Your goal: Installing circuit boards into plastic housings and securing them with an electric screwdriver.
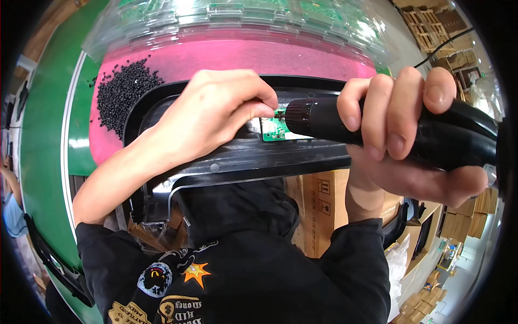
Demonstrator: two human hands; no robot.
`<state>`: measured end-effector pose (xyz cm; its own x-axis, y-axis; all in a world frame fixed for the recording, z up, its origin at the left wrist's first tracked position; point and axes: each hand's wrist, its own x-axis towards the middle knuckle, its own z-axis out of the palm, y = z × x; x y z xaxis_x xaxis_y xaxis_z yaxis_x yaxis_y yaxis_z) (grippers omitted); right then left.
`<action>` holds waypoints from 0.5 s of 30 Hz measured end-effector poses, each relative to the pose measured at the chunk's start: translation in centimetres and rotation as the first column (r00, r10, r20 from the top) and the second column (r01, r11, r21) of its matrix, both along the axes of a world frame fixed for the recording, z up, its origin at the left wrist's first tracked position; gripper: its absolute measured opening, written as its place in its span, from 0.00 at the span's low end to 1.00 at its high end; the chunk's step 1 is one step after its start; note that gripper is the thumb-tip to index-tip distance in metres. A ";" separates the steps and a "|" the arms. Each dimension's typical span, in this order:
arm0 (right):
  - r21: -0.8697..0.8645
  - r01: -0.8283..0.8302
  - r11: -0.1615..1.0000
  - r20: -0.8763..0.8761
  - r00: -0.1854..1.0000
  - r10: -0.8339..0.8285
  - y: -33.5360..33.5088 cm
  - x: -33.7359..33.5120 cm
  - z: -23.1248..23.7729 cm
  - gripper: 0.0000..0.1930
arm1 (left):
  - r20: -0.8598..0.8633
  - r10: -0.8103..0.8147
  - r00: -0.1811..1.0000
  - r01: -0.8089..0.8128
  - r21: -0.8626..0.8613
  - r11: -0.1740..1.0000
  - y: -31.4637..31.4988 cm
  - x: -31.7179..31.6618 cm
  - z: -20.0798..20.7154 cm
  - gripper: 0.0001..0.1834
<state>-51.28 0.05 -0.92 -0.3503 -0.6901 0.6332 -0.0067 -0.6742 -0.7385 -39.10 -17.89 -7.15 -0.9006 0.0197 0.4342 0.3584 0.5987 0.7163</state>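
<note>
At the far left, a co-worker's blue sleeve (12, 215) showed beyond a green floor (46, 135). A long black part (58, 272) stood nearer, by the person's left elbow. Next came the pink surface (178, 56), with a heap of small black pieces (127, 96) (too small to tell apart) along its left edge. Clear plastic trays (232, 24) covered its far edge, green showing through some of them.

A black plastic casing (243, 153) lay across the near part of the surface, its near edge reaching out past it. The left hand (216, 105) hung over the casing, thumb and forefinger drawn close together at the bit (279, 115) of a power screwdriver (321, 116); I could not tell whether they gripped anything. Just below those fingertips, 1 green circuit board (272, 131) sat inside the casing, between its far and near edges.

The right hand (399, 129) was wrapped around the black screwdriver, its nose pointing left over the board's right part. The casing's right end was hidden behind that hand.

Below the casing's near edge stood a cardboard box (330, 208). Farther right were more brown boxes (464, 220), with a wooden pallet (423, 27) toward the top.
</note>
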 end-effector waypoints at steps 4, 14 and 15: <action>0.021 0.093 0.995 -0.017 0.996 -0.093 0.9 -0.9 0.0 0.38 | -0.019 0.043 0.999 -0.043 -0.014 0.999 0.0 0.4 0.2 0.07; 0.252 0.286 0.924 0.029 0.952 -0.303 1.5 -3.0 -1.2 0.28 | 0.092 -0.095 0.991 0.102 -0.079 0.992 -0.4 0.8 -0.1 0.09; 0.253 0.286 0.924 0.030 0.953 -0.303 1.5 -2.9 -1.2 0.28 | 0.103 -0.103 0.989 0.113 -0.094 0.989 -0.5 0.8 -0.1 0.10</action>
<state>-54.22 1.56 -2.15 -0.5971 -0.6792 0.4268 -0.1217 -0.4492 -0.8851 -38.29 -18.36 -7.28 -0.9289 0.1580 0.3349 0.3560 0.6301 0.6901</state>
